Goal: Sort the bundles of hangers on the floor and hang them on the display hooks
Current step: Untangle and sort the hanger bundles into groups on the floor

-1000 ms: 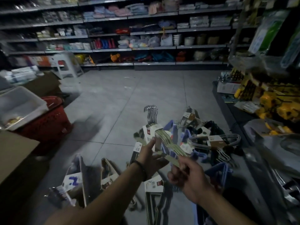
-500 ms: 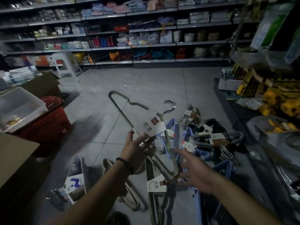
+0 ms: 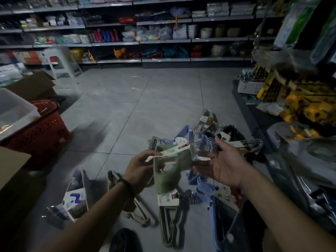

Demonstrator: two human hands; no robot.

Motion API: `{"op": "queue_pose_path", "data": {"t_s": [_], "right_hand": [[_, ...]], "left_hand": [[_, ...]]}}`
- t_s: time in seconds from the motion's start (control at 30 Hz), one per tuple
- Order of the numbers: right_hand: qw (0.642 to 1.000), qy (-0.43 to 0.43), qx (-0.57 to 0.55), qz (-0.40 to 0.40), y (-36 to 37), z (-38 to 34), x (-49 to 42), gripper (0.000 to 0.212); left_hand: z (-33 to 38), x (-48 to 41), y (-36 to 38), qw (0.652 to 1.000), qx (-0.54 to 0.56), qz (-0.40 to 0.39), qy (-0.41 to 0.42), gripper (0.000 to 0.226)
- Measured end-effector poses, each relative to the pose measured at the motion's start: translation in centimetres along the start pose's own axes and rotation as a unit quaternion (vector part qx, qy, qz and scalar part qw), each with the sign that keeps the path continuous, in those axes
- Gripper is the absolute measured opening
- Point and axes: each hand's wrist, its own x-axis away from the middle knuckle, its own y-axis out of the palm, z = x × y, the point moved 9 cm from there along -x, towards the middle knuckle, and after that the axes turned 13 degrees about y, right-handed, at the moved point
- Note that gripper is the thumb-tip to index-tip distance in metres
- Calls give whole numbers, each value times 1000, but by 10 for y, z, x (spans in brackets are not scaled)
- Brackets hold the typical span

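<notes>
A dim shop aisle has a grey tiled floor (image 3: 127, 106) and stocked shelves (image 3: 163, 41) along the far wall. Held above the floor, and blurred, is a bundle of green hangers (image 3: 171, 171) with a white paper label. The left hand (image 3: 141, 164) pinches the bundle at its label end. The right hand (image 3: 227, 164) is spread, palm up, just beside the bundle's metal hooks (image 3: 205, 148); whether it touches them cannot be told. More bundles lie in a heap (image 3: 207, 124) beyond the hands, and others are scattered near the feet. To do this step well, the right hand probably needs to gather all the metal hooks together, so the bundle hangs as one with its label facing out. At the left, a red basket (image 3: 45, 131) carries a clear tub (image 3: 16, 110) on top. Something small and yellowish lies in the tub, too dim to name. Behind it, an open cardboard box (image 3: 31, 86) hides its contents.
</notes>
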Motion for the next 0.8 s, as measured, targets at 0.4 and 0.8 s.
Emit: {"op": "queue_pose_path", "data": {"t_s": [0.4,0.8], "right_hand": [[984,-46,61,163,-20,53,-68,40],[882,57,180,431,-212,171,-304,56]], "left_hand": [[-101,15,-59,952,-69,100,-282,32],[-257,27,-81,923,-128,184,-313,67]]}}
